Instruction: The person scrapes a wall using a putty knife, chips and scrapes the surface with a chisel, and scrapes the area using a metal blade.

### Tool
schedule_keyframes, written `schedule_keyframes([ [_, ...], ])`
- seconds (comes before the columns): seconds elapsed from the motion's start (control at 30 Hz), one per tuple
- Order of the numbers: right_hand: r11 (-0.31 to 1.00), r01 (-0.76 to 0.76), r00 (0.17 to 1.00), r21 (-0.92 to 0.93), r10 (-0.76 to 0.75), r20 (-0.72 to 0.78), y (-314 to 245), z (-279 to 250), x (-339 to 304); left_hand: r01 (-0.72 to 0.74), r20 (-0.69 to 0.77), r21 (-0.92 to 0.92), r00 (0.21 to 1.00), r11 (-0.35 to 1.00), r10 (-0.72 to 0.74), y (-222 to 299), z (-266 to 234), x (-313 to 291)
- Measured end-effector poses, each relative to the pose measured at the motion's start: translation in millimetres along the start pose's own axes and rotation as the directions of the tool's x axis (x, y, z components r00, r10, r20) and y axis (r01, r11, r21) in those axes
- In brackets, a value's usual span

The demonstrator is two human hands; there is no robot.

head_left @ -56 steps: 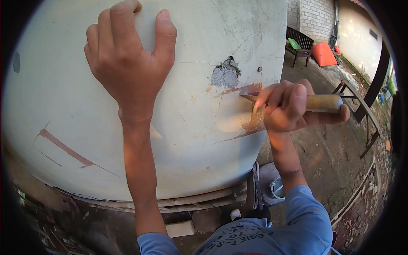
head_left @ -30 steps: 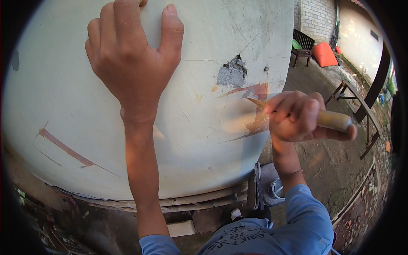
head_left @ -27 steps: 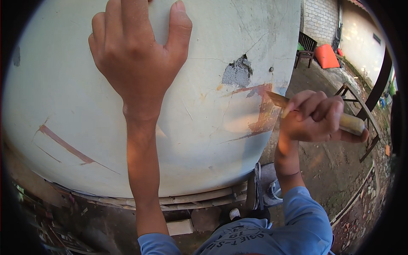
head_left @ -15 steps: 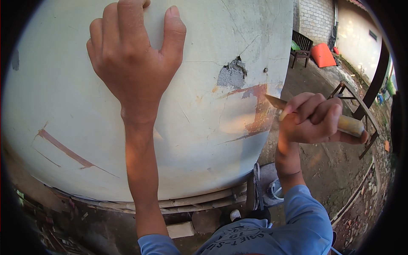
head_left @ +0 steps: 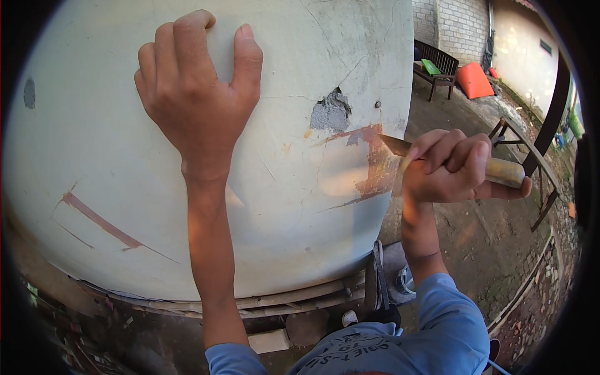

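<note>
Before me rises a large, curved, pale painted surface (head_left: 269,219). My left hand (head_left: 194,94) rests on its upper part, fingers bent and apart, thumb stretched out, holding nothing. At the right edge my right hand (head_left: 447,164) grips a knife by its thick yellowish wooden handle (head_left: 505,173). Its dark, tapering blade (head_left: 395,145) points left, the tip at the upper right of a reddish-brown bare patch (head_left: 377,165); whether it touches I cannot tell. Above the patch is a broken grey hole (head_left: 331,111). A second brown scraped strip (head_left: 100,219) runs along the lower left.
Bamboo poles (head_left: 281,304) run beneath the surface's lower edge. Close to my right arm stands a bucket (head_left: 406,279). Farther right are a slatted bench (head_left: 439,65), an orange object (head_left: 475,80) and a wooden frame (head_left: 531,153) on the ground.
The view has shifted slightly, bringing the surface a little to the left. The knife tip sits slightly higher against the brown patch. My left hand keeps its place on the surface.
</note>
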State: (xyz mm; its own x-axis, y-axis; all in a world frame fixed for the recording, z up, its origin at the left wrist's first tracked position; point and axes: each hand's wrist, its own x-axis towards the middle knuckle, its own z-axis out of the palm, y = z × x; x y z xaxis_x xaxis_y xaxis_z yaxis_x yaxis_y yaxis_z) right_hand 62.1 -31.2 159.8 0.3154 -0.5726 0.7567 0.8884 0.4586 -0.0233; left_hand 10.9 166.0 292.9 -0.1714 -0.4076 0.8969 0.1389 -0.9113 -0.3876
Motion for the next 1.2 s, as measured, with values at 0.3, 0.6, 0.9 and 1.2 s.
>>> schedule_keyframes([
  [0.3, 0.996, 0.003, 1.0, -0.089, -0.004, -0.012, -5.1, 10.8, 6.4, 0.015, 0.01, -0.002, 1.0, 1.0, -0.015, 1.3, 0.5, 1.1],
  [0.6, 0.996, 0.072, 0.993, -0.06, -0.077, -0.09, -0.8, 25.0, 0.4, 0.002, 0.01, 0.017, 1.0, 1.0, -0.002, -3.0, -2.7, 0.1],
  [0.9, 0.996, 0.075, 0.985, -0.037, -0.08, -0.153, 0.3, 27.1, 2.9, -0.006, 0.016, 0.023, 1.0, 1.0, 0.005, -0.7, -0.4, -1.6],
  [1.2, 0.994, -0.084, 0.99, -0.073, 0.075, -0.121, -14.6, 19.7, 6.1, -0.006, 0.0, 0.022, 1.0, 1.0, 0.006, -0.5, 0.2, 0.9],
])
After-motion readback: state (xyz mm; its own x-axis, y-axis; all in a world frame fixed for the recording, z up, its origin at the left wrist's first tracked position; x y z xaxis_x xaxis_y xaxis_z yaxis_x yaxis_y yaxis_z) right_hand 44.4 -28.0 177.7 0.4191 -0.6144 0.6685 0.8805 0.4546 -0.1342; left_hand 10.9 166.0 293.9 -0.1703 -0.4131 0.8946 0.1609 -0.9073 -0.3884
